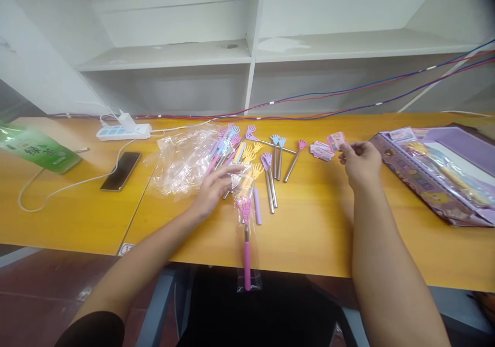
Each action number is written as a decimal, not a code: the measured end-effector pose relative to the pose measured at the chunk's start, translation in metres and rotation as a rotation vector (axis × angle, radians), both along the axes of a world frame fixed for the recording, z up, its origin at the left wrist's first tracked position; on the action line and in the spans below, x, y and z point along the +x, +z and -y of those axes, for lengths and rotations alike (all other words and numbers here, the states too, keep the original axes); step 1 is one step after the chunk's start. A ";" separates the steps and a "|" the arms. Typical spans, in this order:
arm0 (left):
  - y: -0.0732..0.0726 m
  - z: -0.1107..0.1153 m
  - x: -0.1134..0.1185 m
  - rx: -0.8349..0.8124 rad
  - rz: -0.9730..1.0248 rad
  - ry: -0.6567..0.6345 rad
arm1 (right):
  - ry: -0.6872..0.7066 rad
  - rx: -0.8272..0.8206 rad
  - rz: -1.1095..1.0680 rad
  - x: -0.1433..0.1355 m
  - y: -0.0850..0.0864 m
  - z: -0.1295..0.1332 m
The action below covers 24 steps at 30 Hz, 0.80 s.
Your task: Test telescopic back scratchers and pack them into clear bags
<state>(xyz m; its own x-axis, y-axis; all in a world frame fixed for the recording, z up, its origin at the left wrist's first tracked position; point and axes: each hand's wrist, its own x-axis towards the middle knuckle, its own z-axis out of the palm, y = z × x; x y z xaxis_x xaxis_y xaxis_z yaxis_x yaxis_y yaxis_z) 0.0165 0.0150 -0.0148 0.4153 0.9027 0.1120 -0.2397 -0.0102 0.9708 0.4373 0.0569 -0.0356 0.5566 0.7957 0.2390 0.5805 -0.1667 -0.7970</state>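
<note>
A pink back scratcher (247, 257) lies in a clear plastic sleeve that reaches over the table's front edge. My left hand (216, 188) is at the sleeve's upper end, fingers apart, and seems to rest against the plastic. My right hand (360, 164) pinches a small pink card (336, 141) beside a small pile of similar cards (322, 151). Between my hands lie several hand-shaped scratchers in purple, blue, yellow and pink, among them a pink-headed one (296, 160). A loose purple tube (257, 207) sits right of the sleeve.
Clear plastic bags (181, 161) lie left of the scratchers. Farther left are a phone (121, 171), a white power strip (124, 131) with cables and a green package (40, 148). A purple box (425, 182) holding wrapped items stands at the right.
</note>
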 end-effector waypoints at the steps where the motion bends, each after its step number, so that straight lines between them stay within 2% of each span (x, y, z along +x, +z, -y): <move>1: -0.001 0.000 0.000 -0.025 0.020 -0.024 | 0.010 0.064 -0.044 -0.013 0.002 -0.002; 4: -0.001 0.000 0.001 -0.090 0.059 -0.085 | 0.156 0.251 -0.185 -0.068 0.008 0.003; 6: 0.000 0.000 0.002 -0.134 0.092 -0.121 | 0.391 0.363 -0.353 -0.110 0.011 0.016; 8: 0.001 0.000 0.002 -0.184 0.133 -0.144 | 0.572 0.341 -0.461 -0.147 0.015 0.033; 11: 0.003 -0.001 0.002 -0.235 0.194 -0.165 | 0.717 0.262 -0.543 -0.181 0.016 0.052; 14: 0.005 -0.002 0.001 -0.249 0.216 -0.179 | 0.753 0.236 -0.517 -0.192 0.010 0.056; 18: 0.007 -0.002 0.000 -0.252 0.213 -0.184 | 0.715 0.277 -0.400 -0.187 0.003 0.052; 24: 0.009 -0.001 0.001 -0.278 0.235 -0.194 | 0.819 0.349 -0.078 -0.178 0.015 0.053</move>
<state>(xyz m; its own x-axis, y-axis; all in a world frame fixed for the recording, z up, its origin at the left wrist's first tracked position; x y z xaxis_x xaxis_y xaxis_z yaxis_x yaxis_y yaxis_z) 0.0172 0.0158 -0.0053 0.5729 0.8195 -0.0131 -0.4272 0.3122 0.8485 0.2593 0.0035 -0.0209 -0.1297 0.8395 0.5276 0.3531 0.5363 -0.7666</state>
